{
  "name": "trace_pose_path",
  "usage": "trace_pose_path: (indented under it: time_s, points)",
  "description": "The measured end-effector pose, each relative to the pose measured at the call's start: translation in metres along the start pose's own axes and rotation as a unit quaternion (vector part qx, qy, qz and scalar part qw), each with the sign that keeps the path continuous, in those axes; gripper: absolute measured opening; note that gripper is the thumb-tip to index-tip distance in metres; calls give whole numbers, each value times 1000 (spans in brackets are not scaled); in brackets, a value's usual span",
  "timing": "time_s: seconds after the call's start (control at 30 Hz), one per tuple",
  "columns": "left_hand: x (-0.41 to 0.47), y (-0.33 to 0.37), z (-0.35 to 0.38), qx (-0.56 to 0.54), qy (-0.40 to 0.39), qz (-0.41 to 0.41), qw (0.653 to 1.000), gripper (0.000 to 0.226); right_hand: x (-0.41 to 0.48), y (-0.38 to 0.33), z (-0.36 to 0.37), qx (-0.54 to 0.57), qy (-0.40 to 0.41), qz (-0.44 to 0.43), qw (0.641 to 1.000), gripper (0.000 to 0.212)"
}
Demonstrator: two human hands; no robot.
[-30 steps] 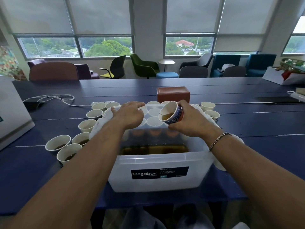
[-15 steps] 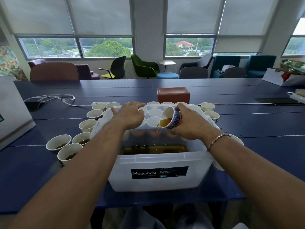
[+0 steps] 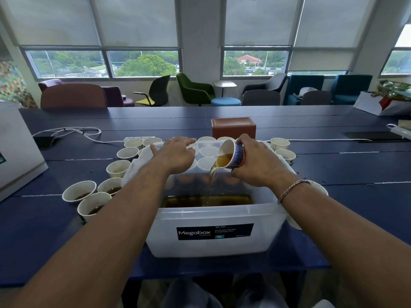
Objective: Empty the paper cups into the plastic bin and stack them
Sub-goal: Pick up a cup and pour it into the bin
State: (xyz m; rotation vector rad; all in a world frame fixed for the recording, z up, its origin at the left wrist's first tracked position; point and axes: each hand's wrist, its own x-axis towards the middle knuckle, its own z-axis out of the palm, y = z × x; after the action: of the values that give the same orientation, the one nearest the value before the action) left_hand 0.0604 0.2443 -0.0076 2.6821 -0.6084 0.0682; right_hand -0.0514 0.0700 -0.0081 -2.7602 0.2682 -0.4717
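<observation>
Blue table (image 3: 333, 165), plastic bin (image 3: 211, 218) centre. My right hand (image 3: 258, 165) grips the paper cup (image 3: 233, 155) over it, tipped further than before; liquid (image 3: 200, 200) now streams in. My left hand (image 3: 175, 152) unchanged, fingers flat on far rim.

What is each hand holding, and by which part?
The right hand grips the tilted paper cup round its patterned side wall. The left hand holds nothing; it rests on the rim of the plastic bin.
</observation>
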Motion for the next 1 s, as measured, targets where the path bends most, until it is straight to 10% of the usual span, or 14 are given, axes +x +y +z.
trace_pose_path:
  time_s: [1.0]
  points:
    - [1, -1, 2, 8, -3, 1, 1000, 43, 0, -4, 0, -77, 76, -13, 994, 78]
